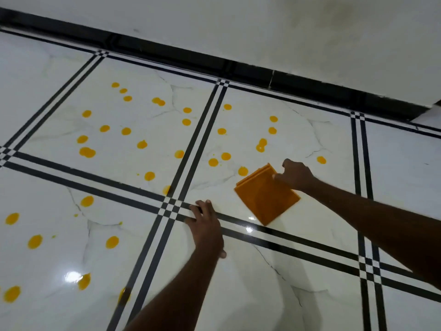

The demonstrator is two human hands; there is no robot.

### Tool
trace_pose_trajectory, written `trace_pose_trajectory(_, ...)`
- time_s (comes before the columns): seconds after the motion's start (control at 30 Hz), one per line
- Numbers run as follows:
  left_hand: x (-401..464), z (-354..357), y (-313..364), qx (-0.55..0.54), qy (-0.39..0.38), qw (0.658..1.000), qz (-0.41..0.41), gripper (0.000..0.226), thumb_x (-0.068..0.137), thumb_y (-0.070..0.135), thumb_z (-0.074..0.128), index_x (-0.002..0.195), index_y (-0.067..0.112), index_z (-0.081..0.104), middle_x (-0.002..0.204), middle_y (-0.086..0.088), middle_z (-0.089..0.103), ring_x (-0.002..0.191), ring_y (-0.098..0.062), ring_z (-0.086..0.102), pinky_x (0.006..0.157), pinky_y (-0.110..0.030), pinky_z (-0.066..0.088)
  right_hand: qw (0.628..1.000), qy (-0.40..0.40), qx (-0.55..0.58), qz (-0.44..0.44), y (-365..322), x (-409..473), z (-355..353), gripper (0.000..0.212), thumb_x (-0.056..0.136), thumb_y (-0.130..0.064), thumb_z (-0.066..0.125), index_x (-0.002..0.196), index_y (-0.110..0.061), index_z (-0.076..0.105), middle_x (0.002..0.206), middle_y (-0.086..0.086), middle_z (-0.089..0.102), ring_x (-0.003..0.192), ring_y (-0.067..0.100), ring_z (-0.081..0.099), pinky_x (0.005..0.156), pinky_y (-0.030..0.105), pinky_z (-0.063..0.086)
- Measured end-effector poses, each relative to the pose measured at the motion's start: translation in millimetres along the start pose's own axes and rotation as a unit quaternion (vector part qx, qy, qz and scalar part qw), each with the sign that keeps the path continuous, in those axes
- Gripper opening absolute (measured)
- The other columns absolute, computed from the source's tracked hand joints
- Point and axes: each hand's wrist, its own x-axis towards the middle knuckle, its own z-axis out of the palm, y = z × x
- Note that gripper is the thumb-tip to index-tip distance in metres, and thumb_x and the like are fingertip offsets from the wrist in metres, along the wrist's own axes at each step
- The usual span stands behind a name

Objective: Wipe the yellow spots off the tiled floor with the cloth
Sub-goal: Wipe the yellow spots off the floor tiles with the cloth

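Observation:
A folded orange cloth (pixel 266 199) lies flat on the white tiled floor (pixel 298 271), right of centre. My right hand (pixel 294 174) pinches the cloth's far right corner with curled fingers. My left hand (pixel 206 225) rests flat on the floor beside the crossing of black tile lines, fingers straight, a short way left of the cloth. Several yellow spots (pixel 142 144) dot the tiles to the left and beyond the cloth; the nearest spot (pixel 243 171) sits just past the cloth's far left corner. More spots (pixel 35 241) lie at the lower left.
A black skirting strip (pixel 214 63) runs along the foot of a white wall (pixel 262 25) at the back. Black double lines (pixel 365 211) border each tile. A single spot (pixel 321 160) lies right of my right hand. Bright light glares off the floor (pixel 71 276) at lower left.

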Motion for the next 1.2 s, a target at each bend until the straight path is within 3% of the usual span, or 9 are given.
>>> trace_pose_trajectory(0.17, 13.1, 4.5, 10.3, 0.021, -0.013, 1.000, -0.006, 0.159, 0.053, 0.062, 0.088, 0.151, -0.008, -0.015, 0.155, -0.030, 0.005, 0.143, -0.051, 0.013, 0.110, -0.060, 0.034, 0.996, 0.055, 0.018, 0.065, 18.9, 1.1, 64.4, 0.078, 0.084, -0.050, 0.077, 0.137, -0.003, 0.043, 0.138, 0.021, 0.050, 0.130, 0.041, 0.050, 0.104, 0.051, 0.045)
trace_pose_trajectory(0.3, 20.4, 3.4, 14.8, 0.012, -0.003, 1.000, -0.004, 0.149, 0.056, 0.063, 0.086, 0.153, -0.005, -0.003, 0.153, -0.028, 0.012, 0.143, -0.046, 0.020, 0.112, -0.056, 0.034, 0.992, 0.076, 0.099, 0.019, 20.6, 6.7, 83.5, 0.038, 0.085, -0.027, 0.075, 0.114, -0.008, 0.059, 0.109, 0.014, 0.069, 0.107, 0.037, 0.066, 0.080, 0.036, 0.048)
trace_pose_trajectory(0.47, 53.8, -10.8, 3.5, -0.092, 0.105, 0.983, 0.115, 0.121, 0.070, 0.070, 0.072, 0.157, 0.015, 0.009, 0.162, -0.019, 0.006, 0.149, -0.037, 0.010, 0.115, -0.051, 0.026, 0.962, 0.037, 0.271, -0.011, 39.5, -2.6, 42.8, 0.034, 0.082, -0.018, 0.080, 0.114, -0.013, 0.070, 0.097, 0.008, 0.066, 0.093, 0.029, 0.064, 0.077, 0.032, 0.044)
trace_pose_trajectory(0.67, 77.6, -5.4, -1.9, -0.067, 0.096, 0.985, 0.126, 0.132, 0.068, 0.077, 0.067, 0.159, 0.018, -0.008, 0.165, -0.018, -0.015, 0.153, -0.036, -0.008, 0.119, -0.053, 0.013, 0.943, 0.186, 0.260, -0.089, 39.1, -14.6, -21.6, 0.032, 0.085, -0.020, 0.076, 0.116, -0.021, 0.068, 0.082, 0.003, 0.064, 0.081, 0.026, 0.063, 0.071, 0.032, 0.044)
trace_pose_trajectory(0.8, 74.8, -3.4, -4.2, -0.083, 0.101, 0.983, 0.131, 0.130, 0.071, 0.076, 0.066, 0.159, 0.021, -0.012, 0.165, -0.015, -0.017, 0.153, -0.033, -0.011, 0.121, -0.050, 0.010, 0.961, 0.151, 0.163, -0.162, 5.6, -4.5, 13.6, 0.031, 0.087, -0.029, 0.073, 0.118, -0.023, 0.068, 0.090, 0.000, 0.070, 0.086, 0.023, 0.066, 0.074, 0.034, 0.050)
trace_pose_trajectory(0.9, 74.8, -6.8, -4.5, -0.083, 0.089, 0.983, 0.139, 0.125, 0.075, 0.072, 0.067, 0.159, 0.021, -0.011, 0.165, -0.015, -0.017, 0.153, -0.034, -0.011, 0.121, -0.051, 0.010, 0.969, 0.155, 0.056, -0.184, 2.8, 6.8, 69.8, 0.035, 0.093, -0.046, 0.047, 0.105, -0.023, 0.071, 0.105, 0.003, 0.074, 0.100, 0.027, 0.069, 0.083, 0.038, 0.054)
trace_pose_trajectory(0.97, 76.8, -8.2, -6.6, -0.075, 0.081, 0.983, 0.145, 0.123, 0.077, 0.069, 0.067, 0.159, 0.021, -0.011, 0.165, -0.015, -0.016, 0.153, -0.034, -0.010, 0.121, -0.051, 0.011, 0.959, 0.164, -0.052, -0.227, 15.0, 20.5, 104.6, 0.056, 0.098, -0.048, 0.034, 0.138, -0.021, 0.061, 0.148, 0.013, 0.056, 0.136, 0.036, 0.052, 0.109, 0.049, 0.044)
trace_pose_trajectory(1.03, 79.4, -9.9, -10.4, -0.067, 0.077, 0.984, 0.149, 0.121, 0.078, 0.066, 0.068, 0.158, 0.023, -0.011, 0.165, -0.014, -0.016, 0.154, -0.033, -0.010, 0.121, -0.051, 0.011, 0.951, 0.166, -0.106, -0.240, 32.1, 32.3, 120.0, 0.065, 0.102, -0.053, 0.025, 0.161, -0.026, 0.029, 0.169, 0.012, 0.025, 0.155, 0.036, 0.023, 0.122, 0.058, 0.023)
trace_pose_trajectory(1.2, 80.3, -10.2, -18.6, -0.049, 0.083, 0.985, 0.146, 0.126, 0.075, 0.068, 0.069, 0.158, 0.019, -0.013, 0.164, -0.015, -0.019, 0.153, -0.034, -0.012, 0.122, -0.051, 0.008, 0.968, 0.242, -0.047, -0.041, 86.7, 19.4, 129.0, 0.070, 0.101, -0.052, 0.025, 0.162, -0.019, 0.024, 0.169, 0.016, 0.021, 0.155, 0.040, 0.021, 0.122, 0.062, 0.017)
